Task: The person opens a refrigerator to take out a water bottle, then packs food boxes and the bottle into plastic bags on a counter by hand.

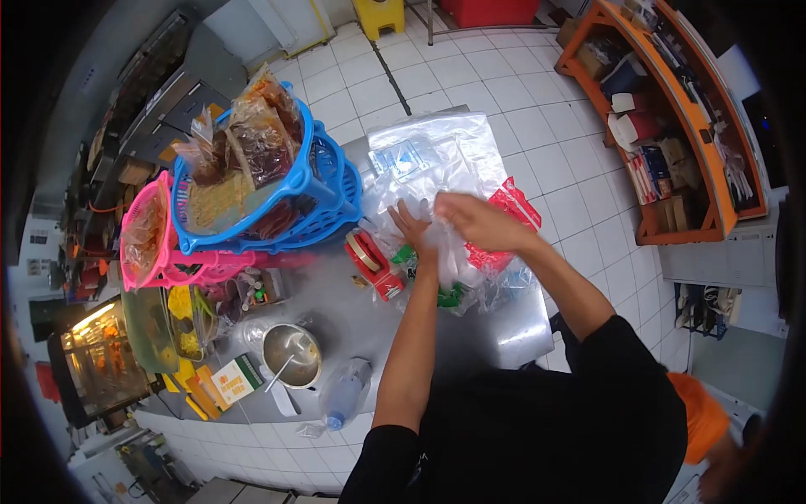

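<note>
Clear plastic bags (453, 143) lie in a stack at the far end of the metal table. My left hand (413, 231) presses on them with its fingers spread. Beside it, my right hand (474, 220) is curled closed on the loose plastic of a clear bag (453, 256); its fingertips are slightly blurred. To the right is a red-and-white plastic packet (514, 204), partly covered by my right wrist. A red tape dispenser (375, 267) with a roll of tape stands left of my left forearm. Green plastic (453, 296) shows near my forearm.
Blue baskets (336, 202) and a pink basket (138, 269) hold bagged food at the left. Nearer stand a metal bowl (273, 344) with a spoon, a plastic bottle (344, 395) and a small box (235, 380). An orange shelf (709, 143) stands at the right.
</note>
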### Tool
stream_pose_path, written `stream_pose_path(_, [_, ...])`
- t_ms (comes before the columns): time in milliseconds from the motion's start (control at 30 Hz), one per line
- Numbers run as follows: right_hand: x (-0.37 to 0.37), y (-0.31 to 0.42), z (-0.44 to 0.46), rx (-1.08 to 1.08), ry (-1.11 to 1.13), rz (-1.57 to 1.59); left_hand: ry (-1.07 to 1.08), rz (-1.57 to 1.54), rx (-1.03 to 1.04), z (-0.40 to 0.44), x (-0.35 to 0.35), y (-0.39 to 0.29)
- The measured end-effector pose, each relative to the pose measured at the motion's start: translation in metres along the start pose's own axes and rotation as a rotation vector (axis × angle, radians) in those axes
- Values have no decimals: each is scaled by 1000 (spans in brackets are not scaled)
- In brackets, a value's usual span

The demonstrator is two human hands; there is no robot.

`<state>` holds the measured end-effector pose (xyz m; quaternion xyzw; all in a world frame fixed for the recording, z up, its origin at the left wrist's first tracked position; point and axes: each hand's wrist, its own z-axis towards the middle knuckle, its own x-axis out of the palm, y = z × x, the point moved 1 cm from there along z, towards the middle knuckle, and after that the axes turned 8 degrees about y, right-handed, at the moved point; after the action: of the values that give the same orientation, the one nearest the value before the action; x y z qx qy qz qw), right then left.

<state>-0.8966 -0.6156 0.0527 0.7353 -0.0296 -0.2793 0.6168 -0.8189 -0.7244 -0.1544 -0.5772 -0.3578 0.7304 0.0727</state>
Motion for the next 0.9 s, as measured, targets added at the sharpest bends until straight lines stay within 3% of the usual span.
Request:
stream_pose_path(67, [-30, 47, -25, 37, -110, 107, 6, 270, 39, 0, 9, 2])
stream_pose_path(133, [-58, 74, -49, 52, -103, 474, 147, 142, -22, 4, -31, -28])
stream_pose_path(200, [-68, 100, -71, -68, -113, 561, 94, -141, 82, 0, -46, -34])
stream_pose_path(267, [-72, 111, -91, -82, -65, 554, 104, -621, 225, -2, -56, -34])
stream_pose_path(333, [-82, 115, -107, -9, 36, 427, 144, -619, 308, -8, -135, -91])
stream_pose_path(367, [-84, 111, -108, -239, -11, 230, 82, -522, 408, -9, -150, -102])
stream_pose_path(433, [-85, 117, -113, -265, -316, 184, 205, -761, 580, -9, -167, -96])
stream_pose_path(500, [-86, 123, -116, -203, -653, 221, 296, -727, 491, -22, -190, -106])
stream_pose_path(567, [-94, 103, -105, -172, -913, 138, 324, -756, 222, -50, -201, -92])
stream_pose_path(633, [-99, 69, -81, 40, -976, -11, 313, -951, 13, -71, -226, -105])
stream_pose_path(667, [-94, 76, -82, 69, -1118, -46, 301, -1031, -5, -77, -228, -109])
stream_pose_path(733, [-84, 100, -101, -178, -1440, -465, 226, -1191, -62, -84, -234, -111])
stream_pose_path(800, [-45, 151, -135, -256, -1185, -473, 178, -1236, -161, -89, -252, -130])
stream_pose_path(867, [21, 164, -136, -287, -478, -45, 223, -1162, -226, -95, -265, -133])
stream_pose_path(900, [48, 155, -131, -317, -444, -193, 226, -1183, -199, -98, -268, -135])
